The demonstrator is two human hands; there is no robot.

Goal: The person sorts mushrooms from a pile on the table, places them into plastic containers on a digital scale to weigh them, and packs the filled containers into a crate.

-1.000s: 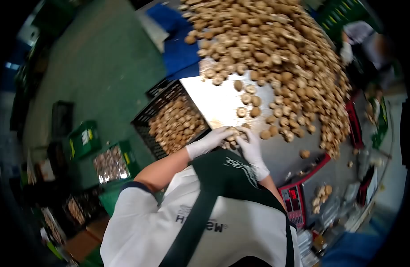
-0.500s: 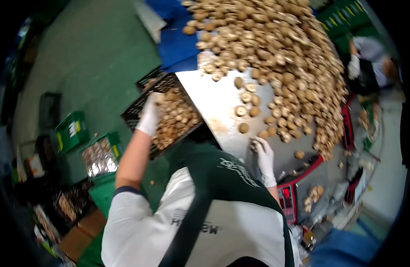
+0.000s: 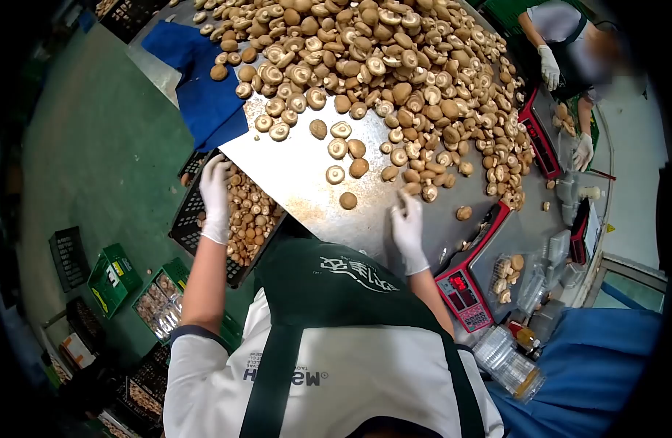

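My left hand, in a white glove, is over the near-left part of a black perforated crate full of brown mushrooms. Its fingers are slightly bent and apart, with nothing visible in them. On the metal table, my right hand, also gloved, has its thumb and fingers apart. Its fingertips are just short of a few mushrooms at the edge of a large mushroom pile. Several single mushrooms lie between the pile and the crate.
A red scale with a small tray of mushrooms is at my right, beside clear plastic containers. Blue cloth covers the table's left edge. A gloved co-worker works by another scale. Green crates stand on the floor.
The view has turned, so the table and pile sit further left. My left hand has moved up toward the crate's far edge. The mushroom at my right fingertips no longer shows there.
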